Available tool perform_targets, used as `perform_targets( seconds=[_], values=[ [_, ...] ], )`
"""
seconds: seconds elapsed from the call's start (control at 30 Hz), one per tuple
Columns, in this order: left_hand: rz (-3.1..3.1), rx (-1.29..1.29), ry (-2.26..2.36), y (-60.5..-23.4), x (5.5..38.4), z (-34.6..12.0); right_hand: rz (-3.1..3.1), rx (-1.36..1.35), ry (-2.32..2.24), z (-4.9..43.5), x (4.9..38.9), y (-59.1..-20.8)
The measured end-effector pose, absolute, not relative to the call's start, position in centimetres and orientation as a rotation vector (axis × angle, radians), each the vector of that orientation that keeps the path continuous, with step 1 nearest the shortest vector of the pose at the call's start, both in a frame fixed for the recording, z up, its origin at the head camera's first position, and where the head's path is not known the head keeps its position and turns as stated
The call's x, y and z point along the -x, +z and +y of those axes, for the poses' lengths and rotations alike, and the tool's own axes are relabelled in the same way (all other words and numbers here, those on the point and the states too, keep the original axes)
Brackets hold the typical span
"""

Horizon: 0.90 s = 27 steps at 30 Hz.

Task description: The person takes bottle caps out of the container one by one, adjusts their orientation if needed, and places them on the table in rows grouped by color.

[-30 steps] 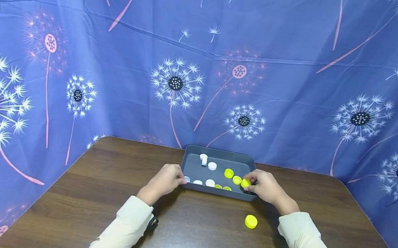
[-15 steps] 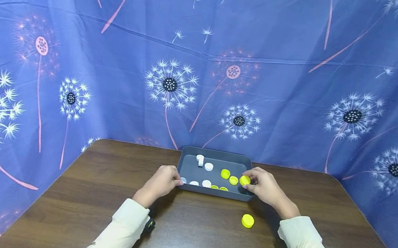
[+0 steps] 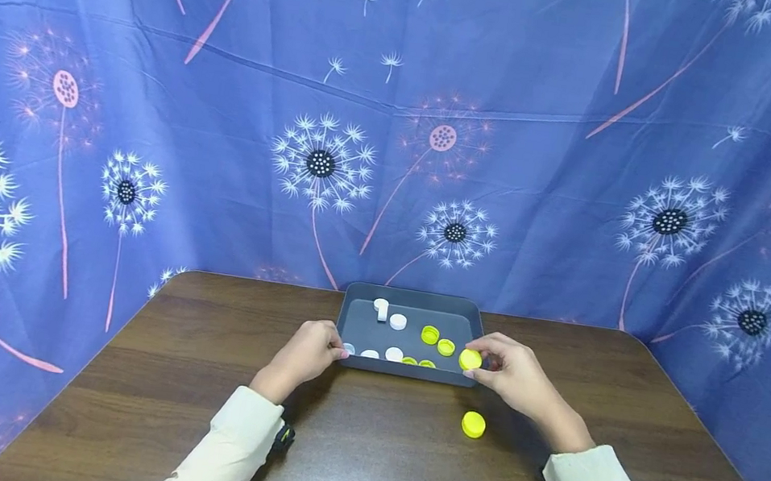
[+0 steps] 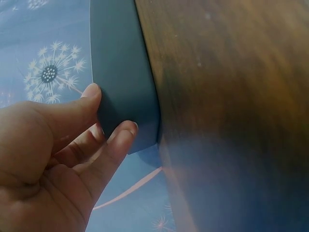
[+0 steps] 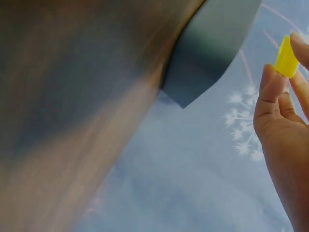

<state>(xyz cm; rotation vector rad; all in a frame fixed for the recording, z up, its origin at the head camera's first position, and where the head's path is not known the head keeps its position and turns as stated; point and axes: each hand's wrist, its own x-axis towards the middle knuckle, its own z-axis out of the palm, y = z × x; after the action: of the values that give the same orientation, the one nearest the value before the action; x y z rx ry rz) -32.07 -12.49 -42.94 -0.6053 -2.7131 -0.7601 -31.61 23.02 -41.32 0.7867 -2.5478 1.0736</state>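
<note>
My left hand (image 3: 303,353) pinches the front left corner of a dark grey tray (image 3: 376,365); in the left wrist view the thumb and fingers grip the tray's wall (image 4: 123,63). My right hand (image 3: 517,378) holds a yellow bottle cap (image 3: 470,360) between thumb and fingers, at the tray's right end. In the right wrist view this cap (image 5: 286,59) is raised clear of the tray's corner (image 5: 207,53). Inside the tray lie several white caps (image 3: 398,322) on the left and several yellow caps (image 3: 430,334) towards the right. The front wall partly hides the nearest ones.
One more yellow cap (image 3: 473,424) lies on the brown wooden table (image 3: 372,450) in front of the tray. Behind the table hangs a blue cloth (image 3: 248,117) with dandelion prints, close to the tray's back edge.
My right hand has lifted the yellow cap off the tray's floor and moved slightly outward and nearer. The left hand stays at the tray corner. The head view has shifted a little.
</note>
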Motion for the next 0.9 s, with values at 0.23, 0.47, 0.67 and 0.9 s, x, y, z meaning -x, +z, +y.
perform_targets(
  seconds=[0.23,0.47,0.67,0.9],
  values=[
    [-2.72,0.6,-0.738,-42.9,32.2,-12.5,-2.542,-0.882,1.129,22.6,29.3,-41.4],
    [-2.706,0.602,-0.758,-43.0,32.0,-12.4,-2.6,-0.94,1.201,22.5,28.2,-41.6],
    [-2.693,0.601,-0.756,-43.0,32.0,-12.4,-2.711,-0.972,1.148,21.8,27.9,-41.5],
    [-2.699,0.593,-0.772,-42.8,31.9,-12.3,-2.762,-1.048,1.003,20.9,27.9,-41.7]
  ],
)
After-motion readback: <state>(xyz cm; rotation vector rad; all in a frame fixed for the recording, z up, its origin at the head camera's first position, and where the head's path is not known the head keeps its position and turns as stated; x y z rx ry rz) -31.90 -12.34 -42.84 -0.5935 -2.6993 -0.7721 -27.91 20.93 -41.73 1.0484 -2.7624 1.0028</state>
